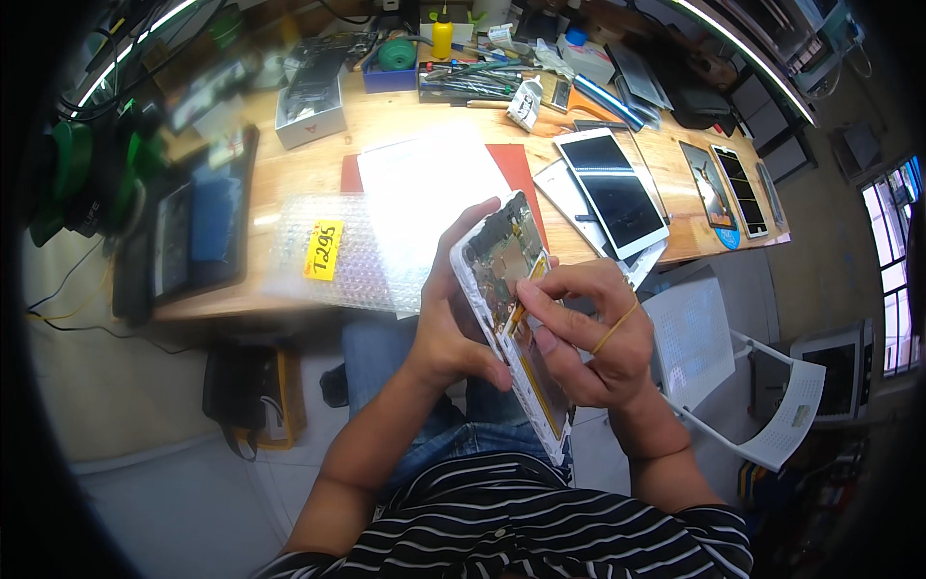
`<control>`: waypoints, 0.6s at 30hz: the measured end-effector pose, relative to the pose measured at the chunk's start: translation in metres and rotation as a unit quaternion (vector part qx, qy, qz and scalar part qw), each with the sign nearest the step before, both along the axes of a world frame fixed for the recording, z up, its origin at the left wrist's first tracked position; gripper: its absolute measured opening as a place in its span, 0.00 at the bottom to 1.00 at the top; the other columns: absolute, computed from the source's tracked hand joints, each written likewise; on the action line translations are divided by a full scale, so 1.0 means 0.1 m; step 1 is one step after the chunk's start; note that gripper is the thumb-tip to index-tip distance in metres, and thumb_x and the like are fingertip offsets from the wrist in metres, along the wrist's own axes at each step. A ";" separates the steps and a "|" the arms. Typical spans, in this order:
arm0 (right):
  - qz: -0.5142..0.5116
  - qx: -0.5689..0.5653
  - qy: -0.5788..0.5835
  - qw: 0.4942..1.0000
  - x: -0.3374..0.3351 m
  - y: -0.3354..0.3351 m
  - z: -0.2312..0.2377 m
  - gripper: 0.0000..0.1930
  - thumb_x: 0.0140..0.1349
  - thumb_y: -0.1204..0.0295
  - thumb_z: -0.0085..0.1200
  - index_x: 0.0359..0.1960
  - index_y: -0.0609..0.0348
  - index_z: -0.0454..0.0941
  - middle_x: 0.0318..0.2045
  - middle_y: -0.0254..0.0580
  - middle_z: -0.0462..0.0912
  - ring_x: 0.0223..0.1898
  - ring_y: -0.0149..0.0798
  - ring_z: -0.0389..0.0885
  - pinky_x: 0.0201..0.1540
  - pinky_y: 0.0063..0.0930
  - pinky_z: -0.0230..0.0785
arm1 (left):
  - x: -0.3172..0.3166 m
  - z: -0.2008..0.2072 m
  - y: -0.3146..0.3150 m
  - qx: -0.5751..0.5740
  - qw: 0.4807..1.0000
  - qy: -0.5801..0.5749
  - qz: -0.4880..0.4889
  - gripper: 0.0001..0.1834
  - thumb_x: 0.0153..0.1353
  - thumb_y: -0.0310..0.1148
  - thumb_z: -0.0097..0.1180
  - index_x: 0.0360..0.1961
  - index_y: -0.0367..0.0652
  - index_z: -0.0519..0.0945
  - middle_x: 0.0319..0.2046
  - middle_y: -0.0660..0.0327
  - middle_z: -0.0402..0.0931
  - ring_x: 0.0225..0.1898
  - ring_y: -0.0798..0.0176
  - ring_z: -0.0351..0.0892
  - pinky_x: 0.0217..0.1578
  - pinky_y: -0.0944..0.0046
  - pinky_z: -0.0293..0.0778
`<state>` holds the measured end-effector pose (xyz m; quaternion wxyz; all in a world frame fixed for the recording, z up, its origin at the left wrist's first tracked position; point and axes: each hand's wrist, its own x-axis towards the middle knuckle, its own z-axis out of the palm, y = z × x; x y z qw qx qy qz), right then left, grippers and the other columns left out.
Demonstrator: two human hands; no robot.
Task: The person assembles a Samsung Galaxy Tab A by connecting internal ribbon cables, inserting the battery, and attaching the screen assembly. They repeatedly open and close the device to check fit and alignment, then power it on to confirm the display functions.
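My left hand [449, 333] grips an opened tablet [497, 253] by its long side, fingers behind and thumb along the near edge. The tablet is held tilted above my lap, its white frame and inner circuit board exposed. Over its middle, my right hand [598, 333] is closed, thumb and index fingertips pinched together at the board. An orange-yellow flex cable [518, 315] shows just below those fingertips; what exactly they hold is hidden. A yellow rubber band [615, 328] circles a finger of the right hand.
The wooden bench [386, 106] bears white paper [434, 174], bubble wrap [367, 241] with a yellow label [323, 250], and a white tablet [612, 183]. Behind lie a tool tray [473, 82], a white box [311, 121] and a yellow bottle [442, 39]. A white chair [690, 333] stands right.
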<state>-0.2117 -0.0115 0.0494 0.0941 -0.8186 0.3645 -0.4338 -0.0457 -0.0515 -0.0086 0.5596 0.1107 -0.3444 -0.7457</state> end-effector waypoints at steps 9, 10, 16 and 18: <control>-0.002 -0.059 0.055 0.997 -0.08 0.05 0.11 0.21 0.43 0.79 0.60 0.44 0.66 0.86 0.39 0.44 0.83 0.36 0.43 0.81 0.39 0.33 0.73 | 0.06 0.11 0.07 -0.004 0.996 -0.064 -0.065 0.76 0.21 0.33 0.88 0.74 0.30 0.53 0.74 0.53 0.56 0.67 0.58 0.68 0.66 0.56 0.68; -0.003 -0.052 0.048 0.997 -0.07 0.07 0.12 0.20 0.43 0.78 0.59 0.43 0.65 0.87 0.38 0.44 0.83 0.36 0.43 0.81 0.40 0.33 0.73 | 0.06 0.11 0.08 -0.004 0.995 -0.077 -0.066 0.76 0.21 0.33 0.88 0.74 0.29 0.54 0.74 0.53 0.56 0.68 0.58 0.68 0.66 0.56 0.67; 0.021 -0.009 0.015 1.000 -0.11 -0.02 0.11 0.20 0.46 0.80 0.59 0.45 0.64 0.87 0.38 0.45 0.83 0.37 0.43 0.82 0.38 0.33 0.73 | 0.05 0.08 0.04 0.006 0.996 -0.018 -0.087 0.79 0.22 0.34 0.89 0.76 0.34 0.48 0.72 0.53 0.59 0.68 0.57 0.67 0.68 0.54 0.64; 0.029 0.007 -0.035 0.999 -0.09 -0.06 0.06 0.20 0.48 0.81 0.59 0.47 0.64 0.87 0.39 0.46 0.84 0.37 0.42 0.82 0.39 0.32 0.74 | 0.01 0.06 0.03 0.043 0.993 0.050 -0.093 0.81 0.23 0.34 0.89 0.77 0.38 0.45 0.71 0.52 0.62 0.68 0.56 0.68 0.69 0.54 0.64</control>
